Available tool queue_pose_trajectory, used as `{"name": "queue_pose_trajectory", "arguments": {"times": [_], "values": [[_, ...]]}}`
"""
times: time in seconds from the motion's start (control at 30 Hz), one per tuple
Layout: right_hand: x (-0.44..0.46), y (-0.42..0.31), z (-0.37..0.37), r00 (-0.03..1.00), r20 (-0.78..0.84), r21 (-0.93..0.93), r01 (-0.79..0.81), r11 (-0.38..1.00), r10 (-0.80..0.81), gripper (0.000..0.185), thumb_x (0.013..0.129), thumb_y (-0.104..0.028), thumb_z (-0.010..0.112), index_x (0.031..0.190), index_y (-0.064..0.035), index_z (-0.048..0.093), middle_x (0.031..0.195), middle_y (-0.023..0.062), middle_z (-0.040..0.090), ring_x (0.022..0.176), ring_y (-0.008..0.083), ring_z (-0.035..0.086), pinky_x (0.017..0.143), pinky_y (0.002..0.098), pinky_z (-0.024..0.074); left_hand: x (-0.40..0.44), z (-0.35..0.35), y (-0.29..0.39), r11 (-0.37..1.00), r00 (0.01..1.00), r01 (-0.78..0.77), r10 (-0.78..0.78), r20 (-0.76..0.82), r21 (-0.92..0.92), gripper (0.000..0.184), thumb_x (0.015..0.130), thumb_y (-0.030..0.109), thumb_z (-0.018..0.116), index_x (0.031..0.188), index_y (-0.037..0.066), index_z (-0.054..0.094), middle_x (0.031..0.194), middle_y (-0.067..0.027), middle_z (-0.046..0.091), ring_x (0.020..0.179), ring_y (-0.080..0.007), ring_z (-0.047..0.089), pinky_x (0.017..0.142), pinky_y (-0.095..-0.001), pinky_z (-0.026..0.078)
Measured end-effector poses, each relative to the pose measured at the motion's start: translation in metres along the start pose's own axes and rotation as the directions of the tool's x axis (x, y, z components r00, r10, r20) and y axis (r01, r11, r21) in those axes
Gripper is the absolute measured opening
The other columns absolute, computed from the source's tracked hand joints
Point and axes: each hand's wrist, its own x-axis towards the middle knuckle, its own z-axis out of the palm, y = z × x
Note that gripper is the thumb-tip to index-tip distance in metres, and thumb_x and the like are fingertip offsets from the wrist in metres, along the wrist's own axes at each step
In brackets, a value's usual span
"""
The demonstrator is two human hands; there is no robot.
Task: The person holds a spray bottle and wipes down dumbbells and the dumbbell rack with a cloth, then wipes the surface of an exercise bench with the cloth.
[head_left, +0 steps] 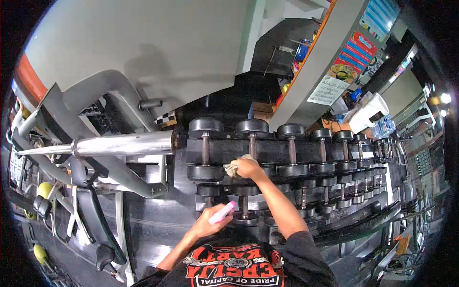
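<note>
one cloth (pixel 232 169) fills the right hand (pixel 249 168) (left hand (pixel 209 222): pink-and-white bottle (pixel 222 214)).

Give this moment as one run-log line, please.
right hand: holds cloth at upper-row dumbbell | left hand: holds pink-and-white container near lower-row dumbbell | cloth-to-dumbbell contact: unclear

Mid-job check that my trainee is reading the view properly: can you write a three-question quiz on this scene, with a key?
1. True or false: the left hand is empty.
2. What is the right hand holding?
A) a paper towel roll
B) a light-colored cloth
C) a brush
3. Fill in: of the two rows of dumbbells, the right hand is at the ____ one in the view.

Key: 1 false, it holds a pink-and-white container; 2 B; 3 upper.
</note>
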Motion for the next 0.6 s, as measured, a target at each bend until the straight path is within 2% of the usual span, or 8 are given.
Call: {"name": "queue_pose_trajectory", "arguments": {"times": [0.07,0.1,0.3,0.4,0.47,0.53,0.57,0.6], "values": [[0.007,0.032,0.02,0.932,-0.24,-0.032,0.271,0.962,-0.27,0.03,0.076,-0.013,0.052,0.102,-0.0191,0.064,0.104,0.0091,0.065,0.102,0.0315,0.06,0.084,0.0438,0.0476,0.005,0.004,-0.002,1.0,1.0,0.02,-0.02,-0.02,-0.007,0.016,0.082,0.012,0.065,0.096,0.004,0.061,0.084,-0.0097,0.064,0.078,-0.022,0.065,0.07,-0.0317,0.05],[-0.021,-0.005,-0.026,0.996,-0.042,0.084,-0.073,0.994,0.077,0.032,0.075,-0.013,0.054,0.105,-0.0199,0.063,0.106,0.0097,0.065,0.102,0.0325,0.06,0.086,0.0443,0.0474,0.008,0.005,-0.002,0.999,0.999,0.041,-0.041,-0.035,-0.012,0.016,0.082,0.012,0.064,0.096,0.004,0.061,0.084,-0.009,0.064,0.078,-0.0204,0.065,0.07,-0.0314,0.05],[-0.067,0.027,-0.07,0.941,-0.122,0.046,-0.314,0.948,0.317,0.038,0.078,-0.011,0.053,0.113,-0.0229,0.059,0.109,0.0151,0.062,0.103,0.0359,0.058,0.085,0.0447,0.0481,0.027,0.016,-0.012,0.999,0.99,-0.043,0.045,-0.134,0.012,0.019,0.082,0.016,0.063,0.096,0.003,0.06,0.075,-0.0104,0.063,0.072,-0.0206,0.065,0.067,-0.032,0.049],[-0.098,0.063,-0.057,0.911,-0.344,0.147,-0.188,0.971,0.228,0.034,0.084,-0.013,0.052,0.116,-0.0228,0.058,0.113,0.0152,0.061,0.104,0.0378,0.057,0.088,0.0447,0.0467,0.042,0.018,-0.009,0.995,0.978,0.087,-0.093,-0.189,-0.04,0.02,0.082,0.017,0.064,0.096,0.002,0.061,0.071,-0.0096,0.062,0.065,-0.0155,0.059,0.062,-0.0305,0.047],[-0.13,0.062,-0.055,0.732,-0.531,0.47,-0.165,0.867,0.427,0.033,0.088,-0.013,0.052,0.121,-0.0087,0.055,0.119,0.0177,0.058,0.11,0.0351,0.056,0.092,0.0388,0.0446,0.052,0.021,-0.021,0.998,0.98,0.058,-0.061,-0.188,-0.024,0.02,0.082,0.018,0.064,0.095,0.003,0.061,0.072,-0.01,0.062,0.066,-0.0159,0.06,0.063,-0.0307,0.047],[-0.146,0.101,-0.01,0.513,-0.7,0.626,0.107,0.772,0.496,0.036,0.092,-0.017,0.051,0.123,0.0027,0.05,0.124,0.019,0.055,0.116,0.0288,0.053,0.096,0.0338,0.0407,0.06,0.023,-0.026,0.999,0.985,0.052,-0.052,-0.166,-0.005,0.021,0.082,0.02,0.063,0.093,0.002,0.061,0.075,-0.0138,0.064,0.07,-0.0224,0.064,0.066,-0.0335,0.048],[-0.164,0.092,-0.005,0.509,-0.702,0.624,0.103,0.775,0.498,0.036,0.092,-0.017,0.051,0.123,0.0027,0.05,0.124,0.019,0.055,0.116,0.0288,0.053,0.096,0.0338,0.0407,0.063,0.024,-0.024,0.999,0.986,0.049,-0.049,-0.161,-0.008,0.021,0.082,0.02,0.063,0.093,0.002,0.061,0.075,-0.0138,0.064,0.07,-0.0224,0.064,0.066,-0.0335,0.048],[-0.185,0.069,-0.009,0.492,-0.602,0.798,0.369,0.476,0.628,0.039,0.094,-0.019,0.05,0.127,0.0016,0.047,0.127,0.0166,0.053,0.118,0.0272,0.051,0.097,0.0345,0.0403,0.066,0.024,-0.023,0.997,0.989,0.063,-0.056,-0.134,0.042,0.022,0.082,0.021,0.062,0.092,0.002,0.061,0.077,-0.0155,0.064,0.073,-0.0263,0.064,0.067,-0.035,0.049]]}}
